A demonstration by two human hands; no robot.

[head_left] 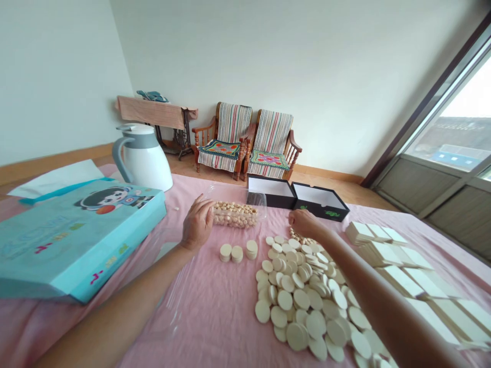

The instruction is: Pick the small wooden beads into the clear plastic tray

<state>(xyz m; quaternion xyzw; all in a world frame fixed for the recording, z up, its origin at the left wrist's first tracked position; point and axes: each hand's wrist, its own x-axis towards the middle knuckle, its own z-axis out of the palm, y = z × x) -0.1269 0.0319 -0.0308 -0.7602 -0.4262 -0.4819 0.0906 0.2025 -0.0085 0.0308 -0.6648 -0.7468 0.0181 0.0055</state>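
Observation:
My left hand point(197, 222) grips the left end of a clear plastic box point(262, 207), its fingers bent over the edge. Rows of small, round wooden beads point(236, 214) fill much of that box. My right hand point(303, 223) is closed, fingers pinched and turned down, just above a small pile of loose beads point(301, 237). What it holds, if anything, is hidden. Below the box stand three short stacks of pale wooden discs point(237, 254). A big loose heap of the same discs point(303, 296) spreads beneath my right forearm.
Two black-sided open boxes point(320, 202) stand behind my right hand. Stacked pale rectangular pieces point(402, 268) line the right side. At left are a turquoise box point(76, 230), a white-and-grey jug point(148, 161) and a clear plastic lid-like sheet point(172, 306). A pink cloth point(215, 327) covers the table.

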